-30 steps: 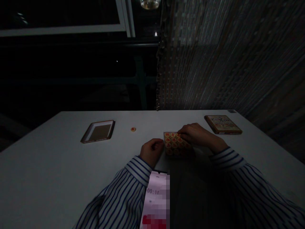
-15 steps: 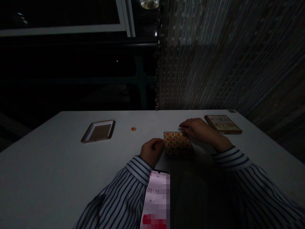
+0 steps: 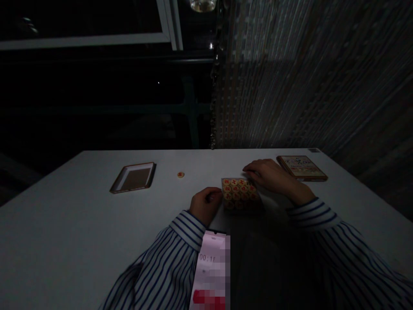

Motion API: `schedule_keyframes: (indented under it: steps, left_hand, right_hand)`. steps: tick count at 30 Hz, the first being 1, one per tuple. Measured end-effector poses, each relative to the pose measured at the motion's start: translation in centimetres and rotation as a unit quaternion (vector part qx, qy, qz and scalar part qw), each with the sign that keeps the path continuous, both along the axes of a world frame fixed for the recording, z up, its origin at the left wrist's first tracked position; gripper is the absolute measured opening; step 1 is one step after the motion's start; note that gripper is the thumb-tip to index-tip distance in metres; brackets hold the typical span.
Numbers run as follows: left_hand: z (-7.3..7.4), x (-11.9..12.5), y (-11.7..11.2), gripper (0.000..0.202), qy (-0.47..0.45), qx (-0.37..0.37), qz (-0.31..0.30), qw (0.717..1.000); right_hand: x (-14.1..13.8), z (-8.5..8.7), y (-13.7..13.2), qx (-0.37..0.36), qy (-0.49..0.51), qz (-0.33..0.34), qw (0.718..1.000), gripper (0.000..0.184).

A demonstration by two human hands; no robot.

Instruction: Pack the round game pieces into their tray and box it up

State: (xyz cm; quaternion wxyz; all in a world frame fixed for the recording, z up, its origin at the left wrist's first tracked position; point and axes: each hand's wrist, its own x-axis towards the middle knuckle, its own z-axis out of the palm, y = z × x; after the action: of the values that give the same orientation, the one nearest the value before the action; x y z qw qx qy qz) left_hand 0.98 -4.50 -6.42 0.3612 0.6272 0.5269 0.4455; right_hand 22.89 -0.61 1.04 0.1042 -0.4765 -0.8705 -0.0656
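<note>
A clear box (image 3: 222,206) sits in front of me, filled with rows of round Chinese chess pieces (image 3: 235,188) with red characters and at least one dark one. At its left edge, my left hand (image 3: 205,204) is closed, its curled fingertips against the box's side. My right hand (image 3: 269,174) lies at the far right corner of the box, palm down, fingers stretched out and nothing visible in them. A single round piece (image 3: 180,175) with a red character lies apart on the table, beyond my left hand.
On the white table (image 3: 80,241), an open shallow tray or lid (image 3: 137,178) lies at the left and a flat printed box (image 3: 303,168) at the right. A lit phone (image 3: 209,267) showing a timer is near my left sleeve. A bead curtain (image 3: 274,86) hangs behind.
My right hand has shifted very slightly, and the pieces at the box's right side show a little more clearly. My left hand has not moved. The phone's timer reading has changed.
</note>
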Motion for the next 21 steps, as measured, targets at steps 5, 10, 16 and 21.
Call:
schedule_keyframes:
  steps: [5,10,16,21]
  left_hand:
    - [0.0,-0.1,0.0,0.018,-0.001,0.004,0.003,1.0]
    - [0.0,-0.1,0.0,0.019,-0.007,0.009,0.01,1.0]
    - [0.2,-0.4,0.0,0.02,-0.025,0.005,0.031,0.999]
    - [0.5,-1.1,0.0,0.022,-0.025,0.01,0.054,0.998]
  right_hand:
    - [0.1,-0.1,0.0,0.001,0.0,0.0,1.0,0.027]
    - [0.0,0.0,-0.1,0.003,0.005,0.007,1.0,0.027]
    - [-0.5,0.5,-0.4,0.014,0.028,0.02,0.999,0.028]
    - [-1.0,1.0,-1.0,0.02,0.034,0.032,0.999,0.029]
